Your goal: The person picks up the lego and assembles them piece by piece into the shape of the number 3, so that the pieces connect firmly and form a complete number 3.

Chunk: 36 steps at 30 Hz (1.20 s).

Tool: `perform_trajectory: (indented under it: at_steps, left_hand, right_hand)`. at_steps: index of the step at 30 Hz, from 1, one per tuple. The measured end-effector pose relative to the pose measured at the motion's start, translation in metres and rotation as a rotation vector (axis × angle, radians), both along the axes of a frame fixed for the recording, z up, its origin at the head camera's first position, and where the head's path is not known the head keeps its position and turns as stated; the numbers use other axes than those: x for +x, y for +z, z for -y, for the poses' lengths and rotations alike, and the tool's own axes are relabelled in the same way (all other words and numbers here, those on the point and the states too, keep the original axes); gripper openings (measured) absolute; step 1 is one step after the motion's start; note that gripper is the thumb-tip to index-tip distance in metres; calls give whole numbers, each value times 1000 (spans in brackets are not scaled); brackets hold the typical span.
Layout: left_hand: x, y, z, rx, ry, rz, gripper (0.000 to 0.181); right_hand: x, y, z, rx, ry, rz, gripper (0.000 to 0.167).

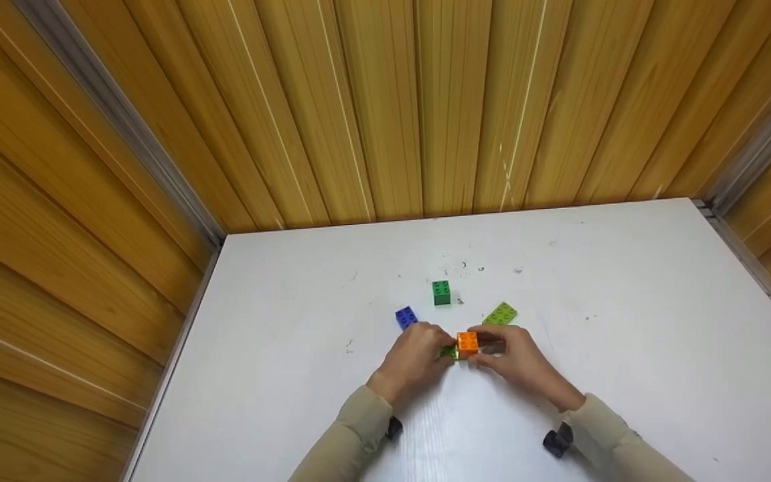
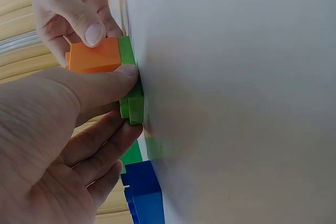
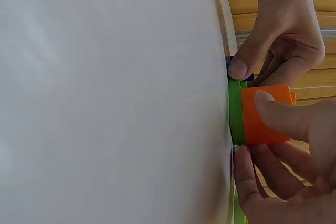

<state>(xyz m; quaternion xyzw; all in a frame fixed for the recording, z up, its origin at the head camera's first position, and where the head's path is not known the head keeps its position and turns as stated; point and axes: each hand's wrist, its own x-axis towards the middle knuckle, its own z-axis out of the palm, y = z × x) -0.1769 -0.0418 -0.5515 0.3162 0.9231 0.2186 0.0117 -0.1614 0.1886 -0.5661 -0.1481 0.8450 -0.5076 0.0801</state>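
Observation:
An orange block [image 1: 467, 343] with studs on top sits on one end of a thin light green brick [image 2: 135, 109], which lies flat on the white table. My left hand [image 1: 413, 355] pinches the light green brick between thumb and fingers at its left end. From the other side, my right hand [image 1: 516, 355] holds the orange block, its thumb [image 3: 268, 106] on the near face. The fingers behind the block are partly hidden. In the left wrist view, both pieces appear to touch, with no gap visible between them.
A blue brick [image 1: 405, 316] lies just beyond the left hand, partly covered by it. Farther back stands a dark green block [image 1: 441, 292]. Behind the right hand is a flat lime green brick [image 1: 500, 313]. Wood-patterned panels [image 1: 385, 107] border the white table [image 1: 278, 348].

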Motion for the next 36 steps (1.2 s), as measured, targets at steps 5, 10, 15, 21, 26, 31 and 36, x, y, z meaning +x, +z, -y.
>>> perform_trajectory:
  at_steps: [5, 10, 15, 21, 26, 31, 36]
  left_hand:
    - [0, 1, 1, 24, -10, 20, 23]
    - [-2, 5, 8, 64, -8, 70, 28]
    - [-7, 11, 16, 40, -3, 54, 31]
    - [-14, 17, 26, -4, -2, -14, 38]
    - [-23, 20, 37, -37, -17, -36, 46]
    - [-31, 17, 49, -64, -22, -25, 51]
    - [-35, 12, 57, -90, -7, 15, 57]
  right_hand:
    - [1, -3, -3, 8, -17, 2, 47]
    - [-1, -3, -2, 9, -17, 12, 46]
    - [-2, -1, -2, 26, -19, 33, 47]
    - [-2, -1, -4, 55, -10, 29, 47]
    - [-2, -1, -4, 73, -11, 33, 48]
    - [-2, -1, -3, 83, -17, 39, 49]
    - [-2, 0, -1, 102, -33, 48, 49]
